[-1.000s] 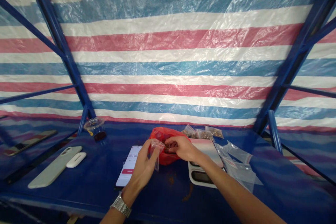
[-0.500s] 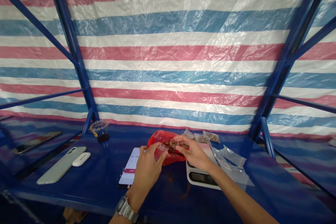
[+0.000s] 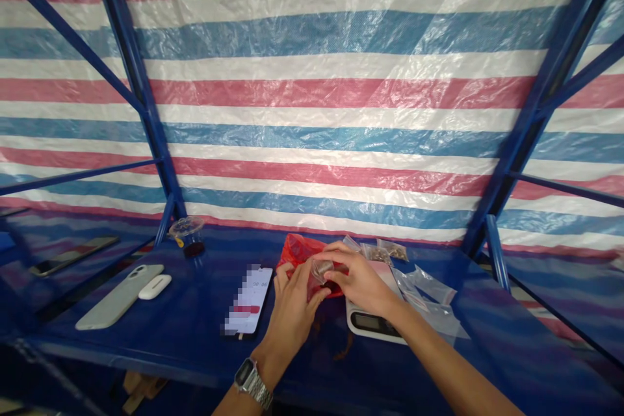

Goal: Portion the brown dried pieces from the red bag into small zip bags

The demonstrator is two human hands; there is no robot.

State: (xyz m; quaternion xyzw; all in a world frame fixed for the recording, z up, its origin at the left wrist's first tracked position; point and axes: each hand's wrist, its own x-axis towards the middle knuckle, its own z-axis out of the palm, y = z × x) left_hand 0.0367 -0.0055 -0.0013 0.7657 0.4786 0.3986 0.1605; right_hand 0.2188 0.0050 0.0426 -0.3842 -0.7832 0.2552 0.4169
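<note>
My right hand pinches a small clear cup that is tilted to the left. Close against it, my left hand has its fingers closed on a clear plastic bag, which they mostly hide. Both hands are over the front of an open red plastic bag, whose reddish-brown dried contents are now largely covered. Under my right forearm lies a white kitchen scale with a dark display. Several small zip bags with brownish contents rest behind the scale.
Flat clear zip bags lie right of the scale. To the left are a phone with a lit timer, a pale phone, a white earbud case and a lidded cup of dark liquid. Blue posts flank the table.
My left hand has moved right, up to the cup, and the cup now tips toward it. Before, the hands were apart and the red bag's contents showed between them.
</note>
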